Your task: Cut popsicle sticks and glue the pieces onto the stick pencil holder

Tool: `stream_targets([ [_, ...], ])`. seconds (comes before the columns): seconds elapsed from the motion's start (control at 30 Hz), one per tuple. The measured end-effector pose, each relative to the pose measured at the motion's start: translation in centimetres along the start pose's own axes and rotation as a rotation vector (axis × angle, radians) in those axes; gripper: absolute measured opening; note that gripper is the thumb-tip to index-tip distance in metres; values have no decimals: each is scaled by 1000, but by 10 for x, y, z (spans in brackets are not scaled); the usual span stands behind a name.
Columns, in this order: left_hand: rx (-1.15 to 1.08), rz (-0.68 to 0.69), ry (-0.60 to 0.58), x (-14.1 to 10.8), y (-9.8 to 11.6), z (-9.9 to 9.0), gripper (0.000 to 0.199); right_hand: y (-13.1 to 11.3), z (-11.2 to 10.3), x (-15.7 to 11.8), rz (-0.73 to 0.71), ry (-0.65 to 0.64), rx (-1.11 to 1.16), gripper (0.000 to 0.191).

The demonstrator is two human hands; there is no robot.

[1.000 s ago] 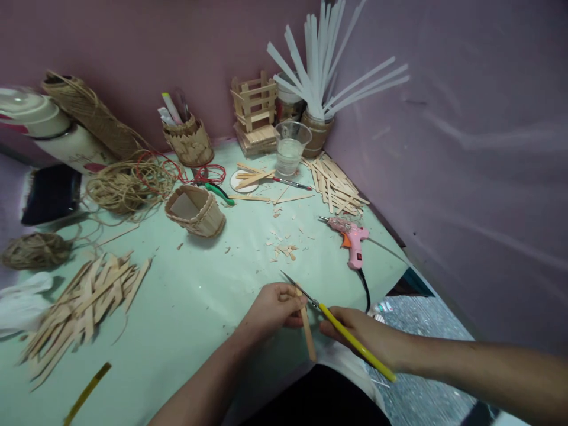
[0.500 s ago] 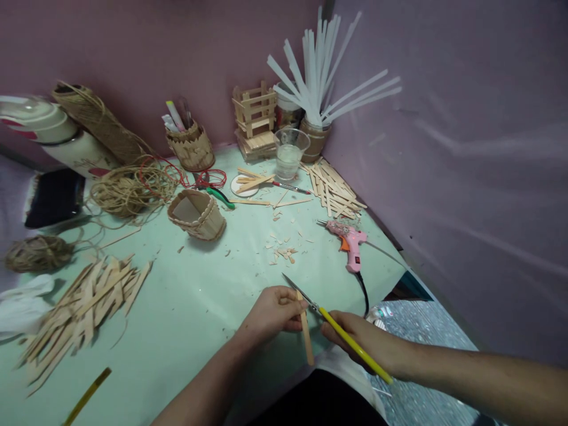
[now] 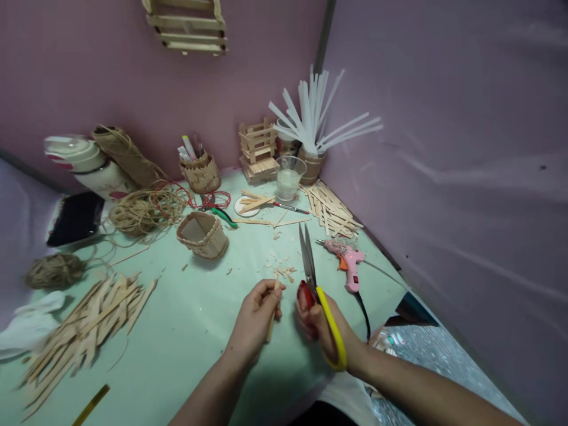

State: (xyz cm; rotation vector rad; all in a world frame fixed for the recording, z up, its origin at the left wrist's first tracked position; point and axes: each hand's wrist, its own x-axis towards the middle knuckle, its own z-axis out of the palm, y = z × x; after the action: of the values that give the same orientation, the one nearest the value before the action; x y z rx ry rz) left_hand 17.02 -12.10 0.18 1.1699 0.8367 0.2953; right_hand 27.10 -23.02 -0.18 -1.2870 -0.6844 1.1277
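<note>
My left hand (image 3: 257, 313) pinches a wooden craft stick (image 3: 270, 327) over the front of the table; the fingers cover part of it. To its right, my right hand (image 3: 326, 325) grips scissors (image 3: 309, 260) with one yellow and one red handle. Their blades point up and away, slightly parted and clear of the stick. Small wood clippings (image 3: 284, 272) lie just beyond my left hand. Farther back on the left stands a small basket (image 3: 204, 236) with sides of wooden pieces.
A pink glue gun (image 3: 348, 260) lies at right, its cord running off the table edge. Loose sticks (image 3: 332, 210) and a plastic cup of liquid (image 3: 288, 180) are behind. At left are a pile of sticks (image 3: 89, 331), twine (image 3: 142, 210) and a bottle (image 3: 93, 168).
The scissors have come away from the stick and turned from pointing left to pointing upward. My left hand has shifted left with the stick. The view has tilted up.
</note>
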Motion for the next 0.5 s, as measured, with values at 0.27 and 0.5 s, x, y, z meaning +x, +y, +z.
stream_targets([
  [0.27, 631, 415, 423, -3, 16, -60, 30, -16, 53, 62, -242, 49, 355, 53],
  [0.5, 1241, 342, 734, -22, -6, -112, 38, -14, 59, 80, -239, 16, 444, 51],
])
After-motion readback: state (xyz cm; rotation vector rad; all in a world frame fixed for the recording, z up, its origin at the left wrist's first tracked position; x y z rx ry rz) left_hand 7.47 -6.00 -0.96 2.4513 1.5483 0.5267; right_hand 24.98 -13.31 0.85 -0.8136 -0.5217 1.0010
